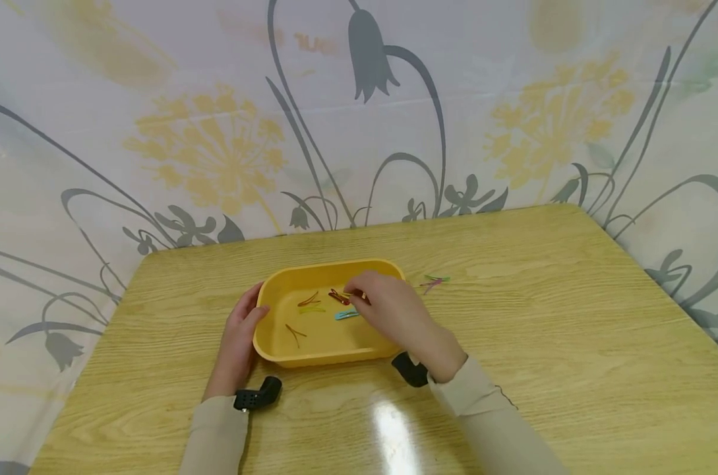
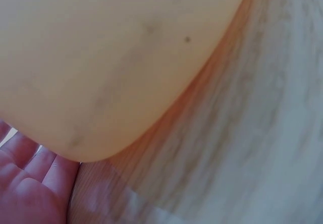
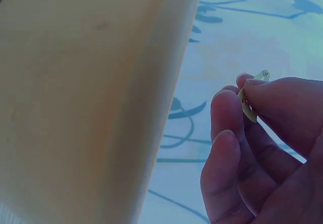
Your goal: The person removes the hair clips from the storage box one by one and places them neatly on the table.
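Note:
A yellow plastic tray [image 1: 329, 360] sits on the table, tilted toward me in the head view. My left hand [image 1: 238, 333] grips its left end, thumb over the rim and fingers outside the wall. Over the tray's right half, my right hand [image 1: 394, 313] pinches a pale yellow snap hair clip [image 3: 251, 112] between thumb and fingertips. Inside the tray lie a blue clip [image 1: 344, 316], a dark red clip [image 1: 337, 297], a yellow-green clip [image 1: 312, 309] and brownish clips [image 1: 296, 334]. The right hand hides part of the tray floor.
Several green and pink hair clips [image 1: 434, 284] lie on the wooden table [image 1: 548, 330] just right of the tray. A floral-patterned cloth [image 1: 335, 132] hangs behind the table and along its sides. Black wrist camera mounts [image 1: 262, 394] stick out near the tray's front edge.

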`<state>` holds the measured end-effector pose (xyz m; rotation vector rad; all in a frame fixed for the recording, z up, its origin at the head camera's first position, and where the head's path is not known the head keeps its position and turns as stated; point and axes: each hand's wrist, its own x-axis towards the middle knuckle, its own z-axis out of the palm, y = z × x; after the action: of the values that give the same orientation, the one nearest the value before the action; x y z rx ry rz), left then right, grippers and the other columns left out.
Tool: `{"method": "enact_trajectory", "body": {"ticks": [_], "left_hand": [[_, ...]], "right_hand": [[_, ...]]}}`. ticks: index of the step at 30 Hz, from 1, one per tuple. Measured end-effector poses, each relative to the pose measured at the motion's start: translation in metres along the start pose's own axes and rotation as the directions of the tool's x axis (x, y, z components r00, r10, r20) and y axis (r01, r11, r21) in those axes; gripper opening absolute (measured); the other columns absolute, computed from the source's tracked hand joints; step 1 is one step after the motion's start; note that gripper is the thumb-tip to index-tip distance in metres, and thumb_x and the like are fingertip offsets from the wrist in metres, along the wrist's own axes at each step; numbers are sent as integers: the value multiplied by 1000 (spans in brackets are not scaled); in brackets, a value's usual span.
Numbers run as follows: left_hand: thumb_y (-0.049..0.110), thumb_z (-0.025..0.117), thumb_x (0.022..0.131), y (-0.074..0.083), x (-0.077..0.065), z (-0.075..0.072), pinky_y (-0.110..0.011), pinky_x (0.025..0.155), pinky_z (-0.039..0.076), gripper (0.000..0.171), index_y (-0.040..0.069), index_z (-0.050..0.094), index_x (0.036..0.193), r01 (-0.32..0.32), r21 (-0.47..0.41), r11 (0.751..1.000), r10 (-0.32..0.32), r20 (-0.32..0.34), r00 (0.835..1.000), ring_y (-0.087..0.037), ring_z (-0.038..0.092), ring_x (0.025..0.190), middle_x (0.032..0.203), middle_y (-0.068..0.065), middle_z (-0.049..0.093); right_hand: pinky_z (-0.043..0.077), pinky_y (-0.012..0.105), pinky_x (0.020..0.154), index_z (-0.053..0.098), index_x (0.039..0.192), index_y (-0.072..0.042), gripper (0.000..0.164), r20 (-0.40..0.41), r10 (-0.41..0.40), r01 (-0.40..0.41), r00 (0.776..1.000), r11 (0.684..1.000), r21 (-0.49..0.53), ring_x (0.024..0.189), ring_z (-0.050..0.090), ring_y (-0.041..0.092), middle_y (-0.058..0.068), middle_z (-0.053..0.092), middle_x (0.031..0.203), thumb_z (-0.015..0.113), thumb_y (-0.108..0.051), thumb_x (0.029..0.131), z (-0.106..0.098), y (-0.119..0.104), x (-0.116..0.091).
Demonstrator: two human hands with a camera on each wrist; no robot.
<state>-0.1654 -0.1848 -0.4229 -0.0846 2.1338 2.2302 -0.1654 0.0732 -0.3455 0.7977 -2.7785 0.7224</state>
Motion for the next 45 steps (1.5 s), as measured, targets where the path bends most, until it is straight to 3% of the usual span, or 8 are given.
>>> {"method": "enact_trajectory", "body": {"ticks": [9,19,37,45], "left_hand": [[14,40,94,-1,1,0,-22,93,37,44,16,33,138,6,8,1000,-5,-16,1000,-15,35,122,139,1,32],[14,40,94,-2,0,-1,-23,93,37,44,16,33,138,6,0,1000,-6,-17,1000,-15,36,122,139,1,33],[15,41,94,0,0,0,-25,93,37,44,17,34,137,16,15,1000,-16,-18,1000,-16,37,121,138,1,33],[14,40,94,0,0,0,-26,94,37,43,16,34,137,16,23,1000,-16,-22,1000,-16,37,121,138,1,33]], "right_hand": [[46,24,66,67,98,-13,15,26,19,-19,999,1000,-12,76,56,9,-2,64,94,58,-13,86,-4,10,1],[43,24,59,65,102,-11,18,76,103,-106,992,994,35,66,50,8,-4,62,87,56,-15,87,-12,21,2],[42,26,58,65,102,-10,19,56,178,-180,982,983,29,67,49,14,0,61,90,54,-17,88,-24,39,0],[44,29,63,66,103,-12,19,41,188,-189,981,982,4,74,51,16,2,60,91,55,-17,88,-27,52,0]]}}
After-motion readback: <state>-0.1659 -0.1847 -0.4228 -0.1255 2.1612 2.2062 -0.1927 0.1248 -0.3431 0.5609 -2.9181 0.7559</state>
